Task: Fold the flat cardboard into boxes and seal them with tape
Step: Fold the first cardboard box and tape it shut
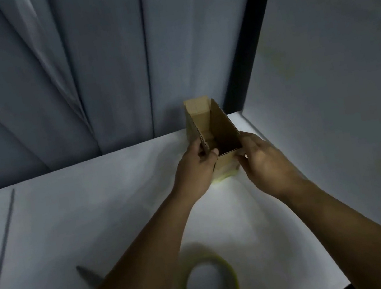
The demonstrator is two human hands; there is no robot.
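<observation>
A small brown cardboard box (221, 124) stands upright on the white table (95, 209), its top open with flaps raised. Pale yellowish tape shows along its bottom edge. My left hand (195, 171) pinches the near end of the left flap between thumb and fingers. On the other side, my right hand (262, 160) grips the box's near right corner. A roll of yellow-green tape (212, 286) lies flat on the table close to me, below my forearms and blurred.
A grey pointed tool (89, 276), perhaps a knife or scissors, lies at the lower left, partly hidden by my left forearm. Blue-grey curtains (73, 75) hang behind the table. A white wall panel (335, 71) rises on the right.
</observation>
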